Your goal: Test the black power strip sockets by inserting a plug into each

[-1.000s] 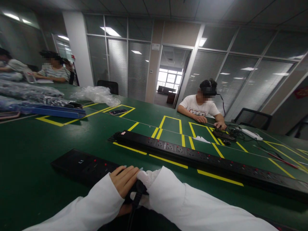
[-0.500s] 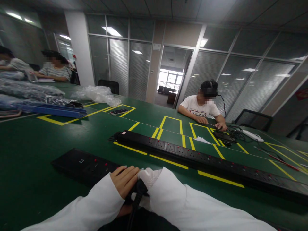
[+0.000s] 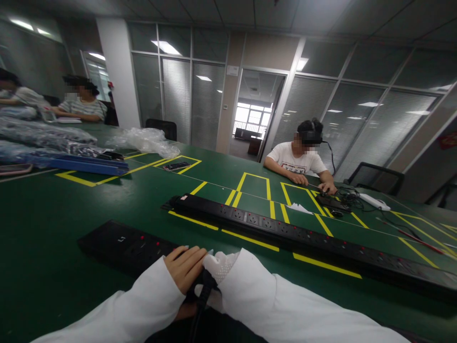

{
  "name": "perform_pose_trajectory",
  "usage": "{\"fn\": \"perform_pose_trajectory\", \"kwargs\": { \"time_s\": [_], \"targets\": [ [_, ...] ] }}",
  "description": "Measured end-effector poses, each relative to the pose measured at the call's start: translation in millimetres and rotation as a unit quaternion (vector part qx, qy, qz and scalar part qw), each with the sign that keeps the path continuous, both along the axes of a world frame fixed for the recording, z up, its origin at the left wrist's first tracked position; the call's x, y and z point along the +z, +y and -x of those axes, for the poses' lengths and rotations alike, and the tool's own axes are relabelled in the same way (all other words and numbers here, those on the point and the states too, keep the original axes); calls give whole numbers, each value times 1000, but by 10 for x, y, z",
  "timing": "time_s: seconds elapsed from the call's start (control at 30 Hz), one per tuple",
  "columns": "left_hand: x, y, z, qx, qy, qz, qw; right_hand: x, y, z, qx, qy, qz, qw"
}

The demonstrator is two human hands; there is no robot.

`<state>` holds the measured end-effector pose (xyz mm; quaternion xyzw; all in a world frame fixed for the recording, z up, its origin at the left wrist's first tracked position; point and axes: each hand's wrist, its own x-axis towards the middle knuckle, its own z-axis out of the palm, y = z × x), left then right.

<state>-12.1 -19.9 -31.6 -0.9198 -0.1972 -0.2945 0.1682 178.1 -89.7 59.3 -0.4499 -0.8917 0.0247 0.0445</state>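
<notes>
A black power strip (image 3: 107, 240) marked L1, with red indicators, lies at an angle on the table in front of me. My bare left hand (image 3: 186, 267) is wrapped over its near end, fingers together. Right beside it, touching, my right hand (image 3: 218, 267) in a white dotted glove is closed on a thick black plug (image 3: 208, 280). From the plug a black cord (image 3: 202, 305) hangs toward my body. My hands hide where plug and strip meet.
A longer black power strip (image 3: 253, 219) lies beyond my hands, along yellow tape (image 3: 250, 239). Further off are a phone (image 3: 176, 166), clear plastic wrap (image 3: 143, 140) and a blue bar (image 3: 89, 164). Across the table a person (image 3: 302, 162) handles black cables (image 3: 352, 200).
My gloved right hand has shifted very slightly against the left one, its fingers still closed on the plug. The power strips and my left hand stay practically where they were.
</notes>
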Motion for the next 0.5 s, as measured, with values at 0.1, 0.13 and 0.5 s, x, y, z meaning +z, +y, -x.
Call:
{"fn": "perform_pose_trajectory", "kwargs": {
  "time_s": [0.1, 0.13, 0.5],
  "targets": [
    [1, -1, -20, 12, -12, -32, 999, -6, -4, 3, -9, 10, -8, 1000],
    [3, -2, -26, 11, -13, -34, 999, -6, -4, 5, -11, 13, -9, 1000],
    [5, 13, -4, -5, 6, -17, 1000, -13, -3, -5, -15, 25, -16, 999]
  ]
}}
